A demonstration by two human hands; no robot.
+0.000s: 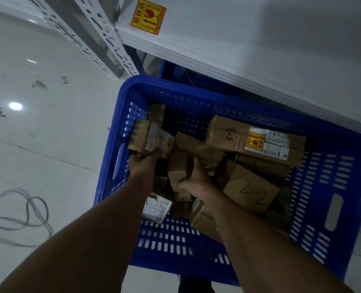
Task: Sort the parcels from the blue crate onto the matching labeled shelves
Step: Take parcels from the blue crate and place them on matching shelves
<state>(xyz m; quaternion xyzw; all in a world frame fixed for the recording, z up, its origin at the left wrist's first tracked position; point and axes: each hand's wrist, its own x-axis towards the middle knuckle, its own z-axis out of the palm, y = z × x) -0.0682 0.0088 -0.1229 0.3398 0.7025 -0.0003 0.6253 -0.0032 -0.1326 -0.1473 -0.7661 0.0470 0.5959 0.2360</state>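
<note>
Blue crate: centre and right of the frame, on the pale floor, its far rim under the white shelf.
Left hand: at the crate's left wall, fingers curled round a small labelled parcel held above the pile.
Right hand: mid-crate, gripping a small plain brown box.
Other parcels: a long carton with a yellow fragile sticker at the upper right; a box marked 2-2 just right of the right hand.
Shelf label: yellow fragile sticker, top of the frame.
Floor: grey cable, lower left.
</note>
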